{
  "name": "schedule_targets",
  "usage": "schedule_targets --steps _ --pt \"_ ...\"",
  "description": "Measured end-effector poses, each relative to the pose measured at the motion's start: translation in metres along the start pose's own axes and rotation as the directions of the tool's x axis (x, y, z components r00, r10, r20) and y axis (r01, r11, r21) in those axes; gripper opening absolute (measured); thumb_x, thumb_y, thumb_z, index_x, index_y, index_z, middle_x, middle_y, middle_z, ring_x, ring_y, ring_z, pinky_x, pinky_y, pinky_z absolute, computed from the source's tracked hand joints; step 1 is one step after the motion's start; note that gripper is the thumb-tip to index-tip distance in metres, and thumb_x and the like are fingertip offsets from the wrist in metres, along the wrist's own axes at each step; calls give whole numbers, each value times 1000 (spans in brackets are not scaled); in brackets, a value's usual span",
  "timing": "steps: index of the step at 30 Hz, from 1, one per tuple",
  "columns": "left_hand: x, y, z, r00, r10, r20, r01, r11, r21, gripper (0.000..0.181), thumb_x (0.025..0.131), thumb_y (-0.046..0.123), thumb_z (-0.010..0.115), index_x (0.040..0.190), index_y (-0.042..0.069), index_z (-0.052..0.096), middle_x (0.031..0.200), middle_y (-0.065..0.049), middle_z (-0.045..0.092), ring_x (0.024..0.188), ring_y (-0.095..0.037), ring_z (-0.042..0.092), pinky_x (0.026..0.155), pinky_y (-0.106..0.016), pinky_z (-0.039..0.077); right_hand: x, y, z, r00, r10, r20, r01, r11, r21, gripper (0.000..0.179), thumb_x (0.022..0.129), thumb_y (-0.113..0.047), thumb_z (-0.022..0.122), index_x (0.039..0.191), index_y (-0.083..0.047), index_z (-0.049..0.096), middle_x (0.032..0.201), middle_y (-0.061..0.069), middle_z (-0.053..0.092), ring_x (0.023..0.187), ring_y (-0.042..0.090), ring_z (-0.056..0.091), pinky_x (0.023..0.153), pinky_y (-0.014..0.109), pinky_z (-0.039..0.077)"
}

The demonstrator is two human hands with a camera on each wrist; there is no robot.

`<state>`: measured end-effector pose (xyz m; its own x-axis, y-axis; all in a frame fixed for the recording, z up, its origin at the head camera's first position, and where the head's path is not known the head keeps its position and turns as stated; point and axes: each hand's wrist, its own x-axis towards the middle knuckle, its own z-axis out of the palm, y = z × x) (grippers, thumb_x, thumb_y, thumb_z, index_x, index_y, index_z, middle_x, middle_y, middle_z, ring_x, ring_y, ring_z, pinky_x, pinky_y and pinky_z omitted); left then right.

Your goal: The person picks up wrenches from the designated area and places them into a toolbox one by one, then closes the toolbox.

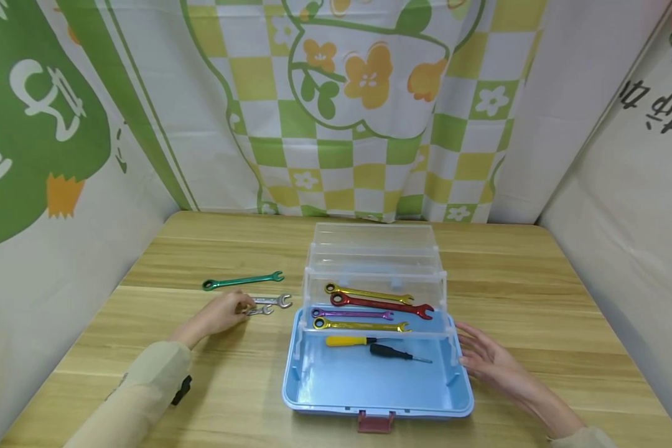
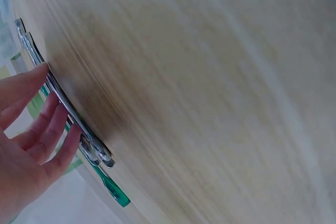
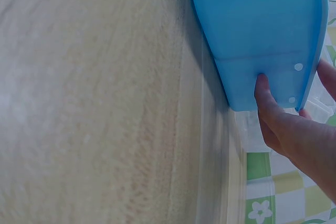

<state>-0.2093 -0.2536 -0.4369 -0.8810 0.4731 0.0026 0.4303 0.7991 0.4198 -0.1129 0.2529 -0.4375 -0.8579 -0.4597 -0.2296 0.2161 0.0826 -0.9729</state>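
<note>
My left hand (image 1: 224, 313) is at the nearer silver wrench (image 1: 262, 310), left of the blue toolbox (image 1: 369, 389). In the left wrist view the thumb and fingers lie on either side of this silver wrench (image 2: 73, 113), pinching it. Just behind is a second silver wrench (image 1: 282, 301), and farther back lies a green wrench (image 1: 243, 282). On the toolbox's right side rests my right hand (image 1: 493, 358), its fingers extended. One of its fingertips touches the blue side wall (image 3: 262, 40) in the right wrist view.
The toolbox stands open, its clear lid and trays (image 1: 375, 236) raised at the back. They show a red wrench (image 1: 381, 303), a purple wrench (image 1: 353, 314) and two yellow wrenches. Below are a yellow screwdriver (image 1: 347, 341) and a black screwdriver (image 1: 389, 352). A patterned curtain hangs behind the table.
</note>
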Motion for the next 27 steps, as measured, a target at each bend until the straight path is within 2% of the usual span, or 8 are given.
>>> schedule_targets --steps 11,20,27 --pt "2 -4 3 999 -19 -35 17 999 -44 19 69 -8 65 86 1 64 72 -4 50 69 -16 43 59 -29 37 0 0 0 1000 13 -1 -13 1000 4 70 90 -10 48 140 -3 -1 140 32 2 125 41 25 95 38 37" --pt "5 -4 0 999 -55 -1 54 994 -99 19 67 -11 63 81 2 65 70 -4 49 67 -17 42 58 -28 35 0 1 0 1000 7 8 -7 1000 -5 68 91 -11 47 141 -4 0 141 32 4 125 41 24 95 37 36" --pt "8 -5 -2 999 -27 34 32 986 -164 19 66 -14 61 80 -1 63 72 -5 56 70 -17 50 62 -29 43 0 1 -1 1000 6 8 -6 1000 -10 68 91 -11 46 141 -5 0 141 32 4 125 39 26 96 38 36"
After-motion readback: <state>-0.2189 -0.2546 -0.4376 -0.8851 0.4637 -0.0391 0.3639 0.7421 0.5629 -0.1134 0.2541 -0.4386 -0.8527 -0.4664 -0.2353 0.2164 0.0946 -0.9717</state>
